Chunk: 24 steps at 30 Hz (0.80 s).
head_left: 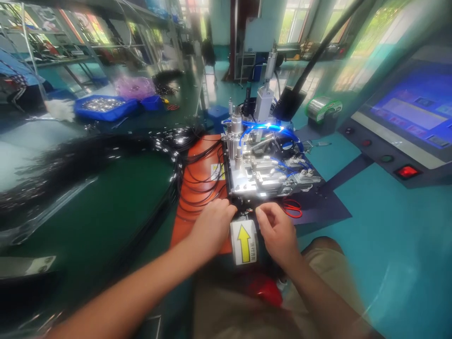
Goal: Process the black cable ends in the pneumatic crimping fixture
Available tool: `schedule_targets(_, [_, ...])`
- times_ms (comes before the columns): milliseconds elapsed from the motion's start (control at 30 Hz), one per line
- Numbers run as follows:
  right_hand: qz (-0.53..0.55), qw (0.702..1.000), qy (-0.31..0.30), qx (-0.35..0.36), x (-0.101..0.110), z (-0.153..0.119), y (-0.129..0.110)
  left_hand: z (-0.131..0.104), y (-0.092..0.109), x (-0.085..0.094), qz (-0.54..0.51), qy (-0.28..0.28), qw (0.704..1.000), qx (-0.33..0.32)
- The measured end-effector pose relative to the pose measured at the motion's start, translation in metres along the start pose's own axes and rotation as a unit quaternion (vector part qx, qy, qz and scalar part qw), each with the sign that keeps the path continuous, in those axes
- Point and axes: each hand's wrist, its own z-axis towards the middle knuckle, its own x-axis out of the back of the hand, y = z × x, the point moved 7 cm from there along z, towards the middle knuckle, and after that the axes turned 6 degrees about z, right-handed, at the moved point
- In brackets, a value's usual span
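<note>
Together at the near edge of the machine (244, 182), left hand (213, 221) and right hand (280, 233) face each other, fingers (263, 217) curled inward; whether they grip anything cannot be told; the arrow label (243, 242) shows between them; black cables (177, 176) loop over the desk (120, 197).

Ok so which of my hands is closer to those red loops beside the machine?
Right. Your right hand sits just left of the red loops; your left hand is farther left, past the arrow label.
</note>
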Motion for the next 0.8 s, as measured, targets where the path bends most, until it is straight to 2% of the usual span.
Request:
schedule_targets(33, [0.003, 1.0, -0.011, 0.023, -0.002, -0.009, -0.007, 0.0, 0.0, 0.002, -0.001, -0.003, 1.0, -0.001])
schedule_targets(133, [0.006, 0.988, -0.096, 0.12, -0.017, -0.037, -0.024, 0.002, 0.002, 0.006, -0.001, -0.012, 1.0, -0.01])
schedule_targets(233, [-0.008, 0.955, -0.186, 0.229, -0.033, -0.062, -0.03, 0.002, 0.004, 0.01, 0.007, -0.02, 1.0, -0.021])
schedule_targets(300, [-0.016, 0.937, -0.212, 0.279, -0.038, -0.071, -0.028, 0.001, 0.006, 0.013, 0.016, -0.025, 0.999, -0.03])
schedule_targets(533, [0.005, 0.93, -0.219, 0.297, -0.037, -0.072, -0.023, -0.002, 0.012, 0.014, 0.039, -0.045, 0.997, -0.043])
schedule_targets(800, [-0.005, 0.919, -0.175, 0.353, -0.04, -0.074, -0.031, -0.003, 0.014, 0.021, 0.065, -0.042, 0.996, -0.047])
